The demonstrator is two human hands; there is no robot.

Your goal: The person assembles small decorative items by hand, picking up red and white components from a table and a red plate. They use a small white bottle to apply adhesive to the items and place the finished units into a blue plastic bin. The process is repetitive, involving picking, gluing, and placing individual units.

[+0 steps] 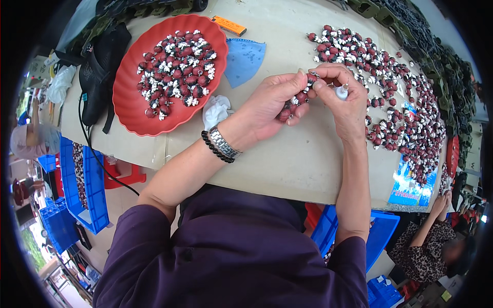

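Note:
Several small round ornaments (pixel 292 107), dark red and black, sit in my left hand (pixel 264 105), its fingers curled round them. One more ornament (pixel 311 79) is up at the fingertips, where both hands meet. My right hand (pixel 349 105) is closed round a small white bottle (pixel 341 92) with a narrow tip, while its thumb and forefinger touch that top ornament. A scalloped red tray (pixel 123 97) at the left holds a heap of ornaments (pixel 177 72) with white parts. Many more such ornaments (pixel 390 97) lie spread over the table's right side.
A crumpled white tissue (pixel 216 110) and a blue cloth (pixel 245 59) lie by the tray, with an orange box (pixel 229 25) behind. A black bag (pixel 102 72) with a cord is farther left. Blue crates (pixel 97 185) stand below. Another person (pixel 426 246) sits at the right.

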